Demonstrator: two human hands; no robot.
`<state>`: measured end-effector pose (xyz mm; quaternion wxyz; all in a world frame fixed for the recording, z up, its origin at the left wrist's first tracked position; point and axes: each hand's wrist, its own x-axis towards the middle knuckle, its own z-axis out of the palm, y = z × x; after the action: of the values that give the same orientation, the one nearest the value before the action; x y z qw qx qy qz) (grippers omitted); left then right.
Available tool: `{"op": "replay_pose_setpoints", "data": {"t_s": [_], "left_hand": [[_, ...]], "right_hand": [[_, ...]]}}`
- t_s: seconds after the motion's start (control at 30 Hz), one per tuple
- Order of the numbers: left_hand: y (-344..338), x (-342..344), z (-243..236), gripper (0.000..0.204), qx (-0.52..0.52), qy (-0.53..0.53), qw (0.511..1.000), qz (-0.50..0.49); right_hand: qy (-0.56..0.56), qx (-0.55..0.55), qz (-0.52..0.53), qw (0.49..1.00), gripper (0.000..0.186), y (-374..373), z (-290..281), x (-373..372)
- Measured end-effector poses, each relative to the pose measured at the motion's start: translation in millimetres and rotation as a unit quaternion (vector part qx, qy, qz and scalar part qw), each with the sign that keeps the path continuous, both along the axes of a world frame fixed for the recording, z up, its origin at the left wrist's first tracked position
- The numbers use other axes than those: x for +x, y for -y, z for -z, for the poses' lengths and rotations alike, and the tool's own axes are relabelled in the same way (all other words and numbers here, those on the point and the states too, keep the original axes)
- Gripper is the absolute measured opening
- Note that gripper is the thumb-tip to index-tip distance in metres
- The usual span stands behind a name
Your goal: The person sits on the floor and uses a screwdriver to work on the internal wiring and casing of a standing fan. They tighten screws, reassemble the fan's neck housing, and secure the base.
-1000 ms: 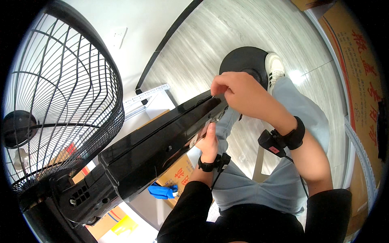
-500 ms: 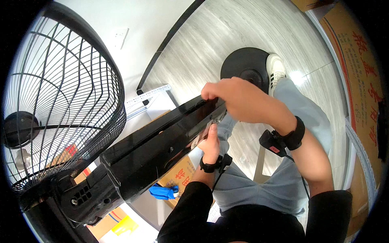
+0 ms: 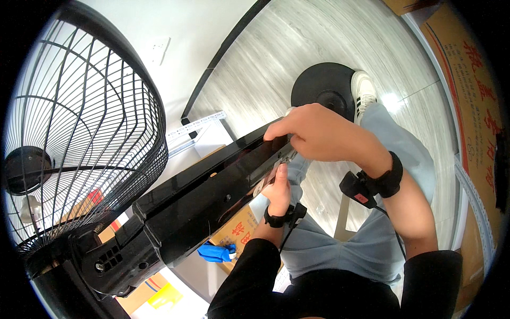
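Observation:
A glossy black fan column (image 3: 196, 204) lies diagonally, joined at lower left to the wire-caged fan head (image 3: 90, 122). My left hand (image 3: 279, 189) grips its lower side near the right end, thumb along a silvery fitting. My right hand (image 3: 319, 133) is over the upper end, fingers curled, index fingertip against the top groove; what lies under the fingers is partly hidden.
A round black base (image 3: 313, 85) rests on the floor beside my shoe. A white wall (image 3: 138, 26) is at upper left. Cardboard boxes (image 3: 446, 64) line the right side. Below the column are another carton (image 3: 236, 223) and a blue fabric item (image 3: 215, 252).
My right hand's index finger has shifted down-left along the column's top. The column, fan head and left hand have moved slightly rightward in the picture.

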<state>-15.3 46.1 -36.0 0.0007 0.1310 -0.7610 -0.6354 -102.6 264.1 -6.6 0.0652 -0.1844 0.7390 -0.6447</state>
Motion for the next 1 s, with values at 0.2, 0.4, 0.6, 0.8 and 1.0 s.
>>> {"op": "replay_pose_setpoints", "data": {"t_s": [0.2, 0.4, 0.6, 0.8, 1.0], "left_hand": [[11.5, 1.9, 13.4, 0.020, 0.000, -0.020, 1.000, 0.001], [5.7, -0.4, 6.1, 0.021, -0.002, -0.008, 1.000, 0.005], [5.2, -1.1, 1.9, 0.022, -0.037, 0.004, 0.999, 0.005], [0.2, -3.0, 5.5, 0.025, -0.036, -0.038, 0.999, 0.007], [-6.4, -4.7, -4.0, 0.028, 0.003, -0.060, 0.998, 0.035]], "right_hand": [[-0.124, 0.031, 0.059, 0.990, 0.024, 1.5, -9.9, -2.1], [-0.023, -0.032, -0.001, 0.999, 0.017, -5.9, -10.7, -12.6], [0.092, -0.142, -0.073, 0.983, 0.017, -14.0, -13.0, -24.3], [0.057, -0.133, -0.076, 0.986, 0.018, -2.4, -13.7, -26.5], [0.068, -0.156, -0.081, 0.982, 0.021, -0.9, -14.1, -27.3]]}}
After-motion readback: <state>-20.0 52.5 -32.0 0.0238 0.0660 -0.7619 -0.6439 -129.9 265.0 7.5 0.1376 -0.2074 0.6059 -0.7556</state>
